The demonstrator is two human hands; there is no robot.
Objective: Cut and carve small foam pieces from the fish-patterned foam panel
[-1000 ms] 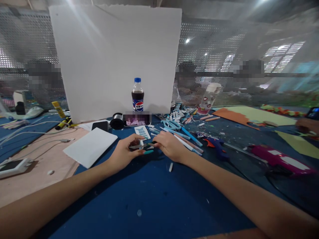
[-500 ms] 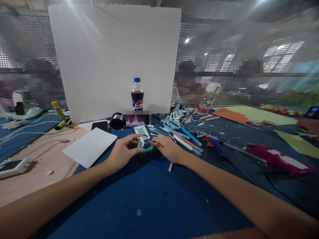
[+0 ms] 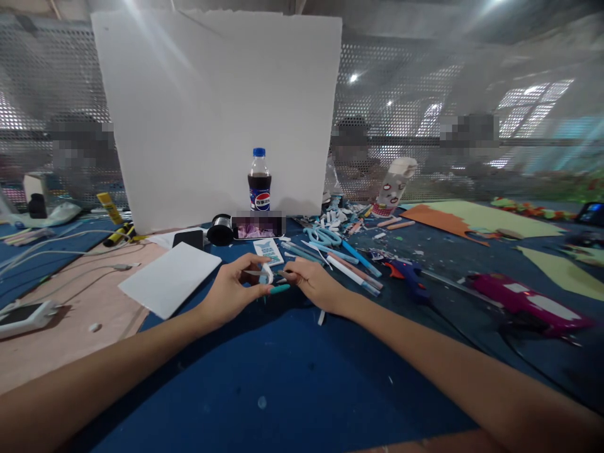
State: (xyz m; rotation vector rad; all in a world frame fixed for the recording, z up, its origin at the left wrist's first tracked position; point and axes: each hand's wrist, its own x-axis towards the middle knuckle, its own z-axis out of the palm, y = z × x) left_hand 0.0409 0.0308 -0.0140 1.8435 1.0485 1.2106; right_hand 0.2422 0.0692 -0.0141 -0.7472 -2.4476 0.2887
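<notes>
In front of 1 cola bottle (image 3: 260, 182): left hand (image 3: 229, 290) fingers clamped on 1 teal stick (image 3: 280, 289); right hand (image 3: 317, 284) fingertips at 1 white strip (image 3: 268, 272), grip unclear.

Only my two arms show of me. My left hand (image 3: 231, 290) is bare, and so is my right hand (image 3: 318, 284). My left forearm (image 3: 117, 371) is uncovered along all of its visible length, out to the picture's edge. My right forearm (image 3: 448, 365) is the same. Both wrists are slim and the fingers are slender with smooth knuckles. The lens stretches both forearms wide near the bottom edge. The nails are too small to read for polish or length. A thin reddish strip (image 3: 425, 445) runs along the bottom edge under my right forearm; I cannot tell whether it is my clothing.
</notes>
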